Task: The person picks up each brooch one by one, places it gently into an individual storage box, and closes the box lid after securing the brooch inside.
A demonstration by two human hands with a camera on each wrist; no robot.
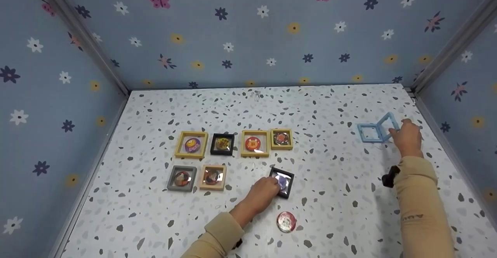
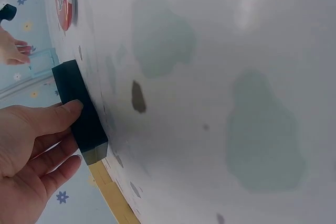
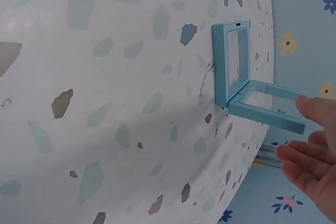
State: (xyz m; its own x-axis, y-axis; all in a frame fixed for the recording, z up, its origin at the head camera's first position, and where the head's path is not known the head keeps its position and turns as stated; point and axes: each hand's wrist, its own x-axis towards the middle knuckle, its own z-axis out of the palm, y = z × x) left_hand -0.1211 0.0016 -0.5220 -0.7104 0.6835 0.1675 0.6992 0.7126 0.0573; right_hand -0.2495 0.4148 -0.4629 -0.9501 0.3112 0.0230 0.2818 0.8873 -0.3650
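Observation:
My left hand (image 1: 261, 193) holds a small black display frame (image 1: 287, 191) with a purple round badge (image 1: 281, 183) behind its clear window. In the left wrist view the thumb lies on the black frame's side (image 2: 79, 93) and the fingers curl along it near the tabletop. At the far right, a light blue hinged frame (image 1: 370, 133) stands unfolded, one half flat and the other raised. My right hand (image 1: 407, 137) is at the raised half, its thumb at the outer edge (image 3: 300, 121) and its other fingers apart from it. A red and white round badge (image 1: 286, 222) lies in front.
Beyond the left hand sit framed badges: yellow frames (image 1: 177, 149), a black one (image 1: 213, 147), a grey one (image 1: 171, 183) and a peach one (image 1: 202, 182). Flower-patterned walls (image 1: 240, 29) bound the speckled table (image 1: 330, 165) at the back and sides.

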